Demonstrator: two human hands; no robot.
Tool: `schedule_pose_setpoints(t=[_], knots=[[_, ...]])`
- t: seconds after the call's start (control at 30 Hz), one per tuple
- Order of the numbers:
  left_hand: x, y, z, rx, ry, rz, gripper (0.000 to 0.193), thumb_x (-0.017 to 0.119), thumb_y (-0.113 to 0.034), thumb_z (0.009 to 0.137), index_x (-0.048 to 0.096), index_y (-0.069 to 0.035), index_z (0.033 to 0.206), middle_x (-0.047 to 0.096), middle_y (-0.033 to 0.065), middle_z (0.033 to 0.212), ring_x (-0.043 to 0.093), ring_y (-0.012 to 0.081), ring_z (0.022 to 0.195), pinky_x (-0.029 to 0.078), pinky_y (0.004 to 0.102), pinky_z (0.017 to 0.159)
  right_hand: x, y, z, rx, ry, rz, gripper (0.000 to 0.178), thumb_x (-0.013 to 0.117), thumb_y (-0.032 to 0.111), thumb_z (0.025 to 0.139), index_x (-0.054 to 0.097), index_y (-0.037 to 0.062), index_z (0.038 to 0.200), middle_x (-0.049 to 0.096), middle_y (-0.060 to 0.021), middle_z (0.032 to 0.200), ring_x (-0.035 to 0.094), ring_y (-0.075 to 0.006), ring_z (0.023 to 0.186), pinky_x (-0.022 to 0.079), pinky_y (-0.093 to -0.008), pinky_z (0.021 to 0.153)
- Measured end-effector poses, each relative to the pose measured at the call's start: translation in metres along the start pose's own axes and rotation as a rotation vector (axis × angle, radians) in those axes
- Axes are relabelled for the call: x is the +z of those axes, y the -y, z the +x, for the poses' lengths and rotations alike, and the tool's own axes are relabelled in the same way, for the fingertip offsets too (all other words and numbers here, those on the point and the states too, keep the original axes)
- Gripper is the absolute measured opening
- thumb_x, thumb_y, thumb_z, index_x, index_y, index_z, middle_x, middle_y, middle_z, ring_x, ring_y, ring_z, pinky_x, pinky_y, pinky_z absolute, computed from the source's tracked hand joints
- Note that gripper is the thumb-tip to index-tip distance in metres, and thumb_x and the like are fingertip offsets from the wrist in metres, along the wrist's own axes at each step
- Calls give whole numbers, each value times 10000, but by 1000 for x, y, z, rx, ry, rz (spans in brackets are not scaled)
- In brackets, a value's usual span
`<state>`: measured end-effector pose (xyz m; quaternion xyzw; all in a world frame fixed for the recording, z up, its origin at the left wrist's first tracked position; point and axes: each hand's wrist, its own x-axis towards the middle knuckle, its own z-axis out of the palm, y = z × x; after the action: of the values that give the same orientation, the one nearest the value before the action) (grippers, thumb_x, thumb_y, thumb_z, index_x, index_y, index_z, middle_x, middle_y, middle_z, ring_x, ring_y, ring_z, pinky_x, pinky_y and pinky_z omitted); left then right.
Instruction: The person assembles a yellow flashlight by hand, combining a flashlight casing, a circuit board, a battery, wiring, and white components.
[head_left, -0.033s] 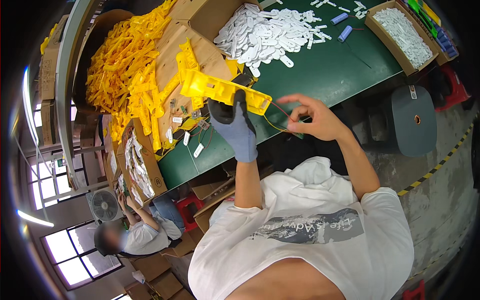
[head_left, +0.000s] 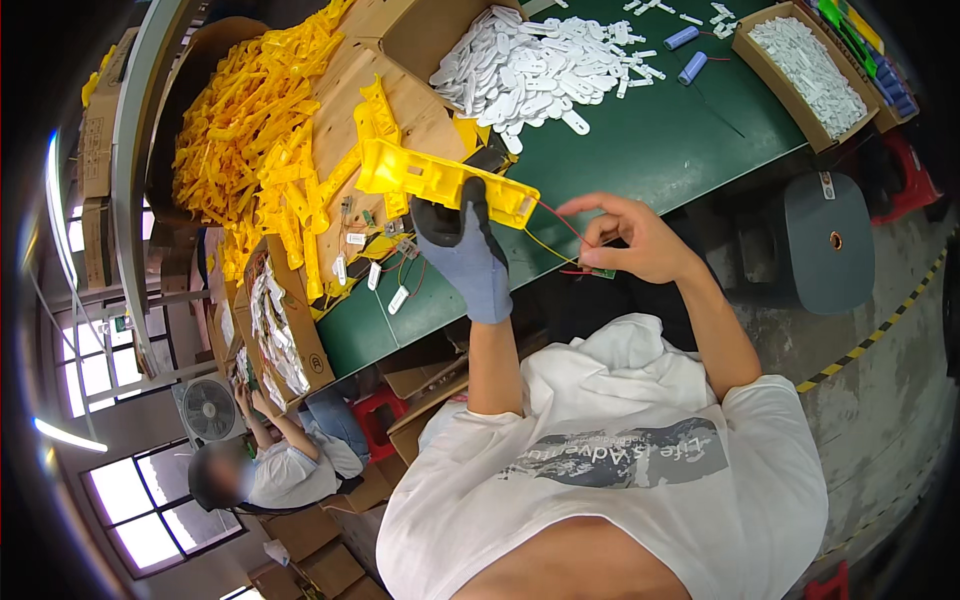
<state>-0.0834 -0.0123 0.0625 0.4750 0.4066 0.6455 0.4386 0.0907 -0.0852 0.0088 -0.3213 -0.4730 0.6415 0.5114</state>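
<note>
My left hand, in a grey glove with black fingers, is closed round a long yellow plastic housing, hollow side up, above the bench. A red wire and a yellow wire run from the housing's right end to a small green circuit board. Thumb and finger of my bare right hand pinch that board, with the other fingers curled above it. A second red wire end sticks out left of the board. Part of the board is covered by my fingertips.
Yellow plastic parts are heaped at the left, and white flat parts lie piled on the green bench. Small wired white pieces lie nearer. Blue cylinders and a carton of white pieces sit right; a co-worker sits left.
The yellow housing and my left hand have shifted slightly left. The board in my right hand has turned into clearer view, and the two wires stretch a little farther between my hands.
</note>
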Motion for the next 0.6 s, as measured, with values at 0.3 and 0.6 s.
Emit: schedule_pose_setpoints(t=[0.3, 0.6], knots=[[-6, -1, 29, 55, -27, 174, 247, 632, -95, 896, 544, -9, 1111, 608, 32, 968, 573, 104, 826, 472, 242, 747, -15, -2, -4, -249, -42, 220, 395, 738, -20, 736, 583, -10, 1099, 606, -102, 1014, 602, -128, 892, 534, -254, 746], [-14, 36, 15, -88, 207, 126, 327, 611, 33, 849, 526, 19, 1165, 619, 81, 1060, 605, 151, 923, 491, 278, 816, -14, 15, -7, -324, -2, 194, 313, 767, -38, 695, 620, -18, 971, 677, -108, 903, 650, -120, 789, 539, -221, 650]])
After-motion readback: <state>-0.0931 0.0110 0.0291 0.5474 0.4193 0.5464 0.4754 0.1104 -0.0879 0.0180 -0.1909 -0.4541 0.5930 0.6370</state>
